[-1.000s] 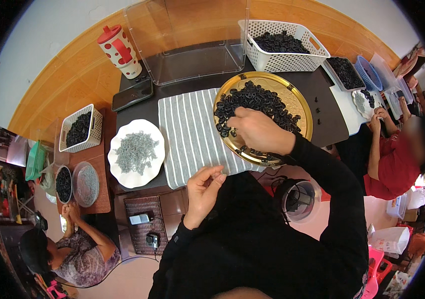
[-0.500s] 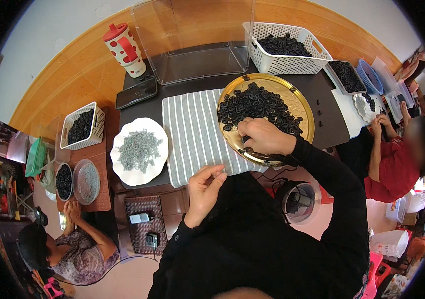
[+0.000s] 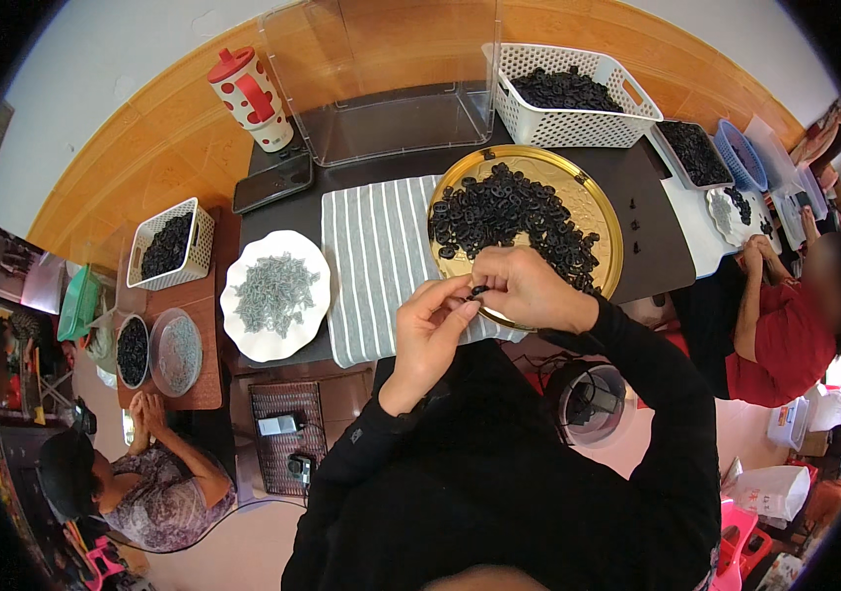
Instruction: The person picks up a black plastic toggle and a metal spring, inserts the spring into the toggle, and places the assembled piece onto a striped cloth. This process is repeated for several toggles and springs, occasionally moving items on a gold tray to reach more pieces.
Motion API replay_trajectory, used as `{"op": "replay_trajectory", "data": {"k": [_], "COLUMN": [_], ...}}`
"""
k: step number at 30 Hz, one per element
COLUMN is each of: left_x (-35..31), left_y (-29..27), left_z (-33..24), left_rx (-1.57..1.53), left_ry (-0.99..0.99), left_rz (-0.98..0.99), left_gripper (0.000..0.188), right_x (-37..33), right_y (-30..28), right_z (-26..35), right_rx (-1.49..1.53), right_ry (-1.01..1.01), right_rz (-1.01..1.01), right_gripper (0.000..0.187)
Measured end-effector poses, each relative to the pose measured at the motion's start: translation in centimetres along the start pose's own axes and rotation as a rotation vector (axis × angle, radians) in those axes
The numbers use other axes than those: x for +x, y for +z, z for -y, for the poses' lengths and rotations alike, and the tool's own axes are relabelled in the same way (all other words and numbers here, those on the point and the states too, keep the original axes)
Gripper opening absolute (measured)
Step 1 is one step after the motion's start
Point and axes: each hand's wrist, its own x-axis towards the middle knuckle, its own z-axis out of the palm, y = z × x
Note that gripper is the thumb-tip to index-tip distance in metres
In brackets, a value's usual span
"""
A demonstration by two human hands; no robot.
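Observation:
Both my hands meet over the near edge of a round gold tray (image 3: 613,236). My right hand (image 3: 529,286) pinches a small black ring-shaped piece (image 3: 480,291). Against it, the fingertips of my left hand (image 3: 428,335) are pressed together; what they hold, if anything, is too small to make out. A pile of black ring-shaped pieces (image 3: 499,207) covers much of the tray. A grey-and-white striped cloth (image 3: 373,246) lies left of the tray, partly beneath it. Beyond the cloth, a scalloped white plate (image 3: 235,320) bears a heap of small silvery pieces (image 3: 277,294).
Behind the tray stand a white basket (image 3: 578,126) of black pieces and a clear plastic box (image 3: 396,128). A dotted tumbler (image 3: 251,103) and a phone (image 3: 274,182) sit at the far left. Co-workers sit on both sides, one in a red shirt (image 3: 760,345).
My right hand has drawn back from the pile toward me with a black piece. My left hand has moved up and right to meet it.

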Motion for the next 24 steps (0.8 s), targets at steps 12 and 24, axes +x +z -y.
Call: {"op": "replay_trajectory", "data": {"k": [12,24], "left_x": [0.8,1.7], "left_y": [-0.7,-4.2], "left_z": [1.6,1.1], "left_rx": [-0.183,0.641], "left_ry": [-0.160,0.212], "left_rz": [0.104,-0.057], "left_gripper": [0.020,0.014], "right_x": [-1.4,-4.8], "right_y": [1.8,2.8], "right_z": [-0.5,-0.1], "right_rx": [0.724,0.888], "right_ry": [0.293,0.429], "right_rz": [-0.096,-0.343], "right_gripper": [0.010,0.014]}}
